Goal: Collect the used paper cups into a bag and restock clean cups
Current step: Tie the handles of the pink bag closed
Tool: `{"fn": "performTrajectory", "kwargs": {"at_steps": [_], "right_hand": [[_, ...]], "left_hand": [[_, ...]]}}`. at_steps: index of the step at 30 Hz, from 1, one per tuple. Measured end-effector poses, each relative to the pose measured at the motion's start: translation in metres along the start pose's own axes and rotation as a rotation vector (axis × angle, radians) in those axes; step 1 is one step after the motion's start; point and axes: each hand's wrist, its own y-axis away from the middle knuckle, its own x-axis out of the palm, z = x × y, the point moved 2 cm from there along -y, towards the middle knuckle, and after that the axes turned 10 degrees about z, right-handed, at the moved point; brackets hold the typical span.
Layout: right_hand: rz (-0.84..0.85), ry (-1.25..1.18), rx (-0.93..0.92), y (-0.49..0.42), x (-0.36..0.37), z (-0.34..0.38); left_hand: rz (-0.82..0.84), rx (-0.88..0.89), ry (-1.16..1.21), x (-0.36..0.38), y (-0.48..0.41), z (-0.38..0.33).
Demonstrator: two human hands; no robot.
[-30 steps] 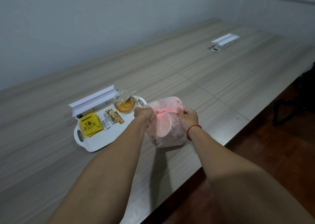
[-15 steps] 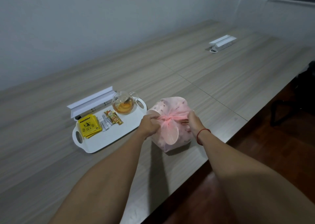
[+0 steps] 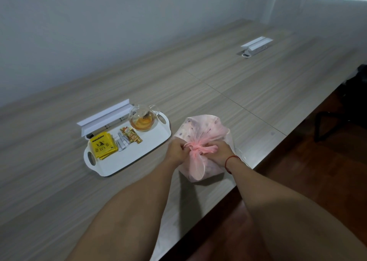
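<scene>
A thin pink plastic bag (image 3: pixel 200 133), bulging with cups that show only as faint shapes through it, lies on the wooden table (image 3: pixel 258 86) near the front edge. Its handles are twisted into a knot at the side facing me. My left hand (image 3: pixel 177 151) grips the left handle strip at the knot. My right hand (image 3: pixel 221 154), a red string around its wrist, grips the right strip. No loose cups are visible.
A white tray (image 3: pixel 143 149) sits left of the bag with a glass teapot (image 3: pixel 142 118) of tea, yellow tea packets (image 3: pixel 103 144) and sachets. An open white socket flap (image 3: pixel 103 118) stands behind it, another flap (image 3: pixel 256 45) far right. A dark chair (image 3: pixel 345 110) stands beyond the table edge.
My hands and the knot moved lower on the bag, toward me, and the handle strips are pulled tighter. The bag shifted slightly nearer the table's front edge.
</scene>
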Motion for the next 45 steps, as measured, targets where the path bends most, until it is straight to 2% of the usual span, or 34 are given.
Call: {"fn": "performTrajectory", "kwargs": {"at_steps": [3, 5, 10, 13, 17, 23, 28, 34, 39, 45], "right_hand": [[0.011, 0.121, 0.027, -0.001, 0.0, 0.0], [-0.015, 0.056, 0.061, -0.002, -0.001, -0.006], [-0.2, 0.013, 0.032, -0.002, -0.011, -0.001], [-0.312, -0.075, 0.037, -0.001, -0.021, 0.017], [-0.464, -0.154, 0.023, 0.007, -0.038, 0.046], [-0.496, -0.105, -0.09, 0.021, -0.062, 0.11], [-0.463, -0.081, -0.231, 0.025, -0.056, 0.168], [-0.293, -0.111, -0.425, 0.048, -0.005, 0.237], [-0.089, -0.122, -0.546, 0.094, 0.073, 0.272], [0.206, 0.022, -0.821, 0.191, 0.195, 0.336]], "left_hand": [[-0.064, 0.066, -0.009, 0.0, -0.001, -0.003], [-0.089, 0.075, 0.023, -0.003, 0.0, -0.004], [-0.133, 0.114, -0.014, -0.021, -0.001, -0.015], [-0.186, 0.13, -0.045, -0.039, -0.003, -0.026], [-0.221, 0.186, 0.061, -0.072, -0.002, -0.043], [-0.327, 0.203, 0.051, -0.131, 0.022, -0.073], [-0.439, 0.143, -0.076, -0.184, 0.063, -0.067], [-0.694, -0.015, -0.064, -0.235, 0.155, -0.035], [-0.856, -0.191, -0.039, -0.243, 0.266, 0.004], [-1.091, -0.484, -0.021, -0.239, 0.451, 0.066]]}}
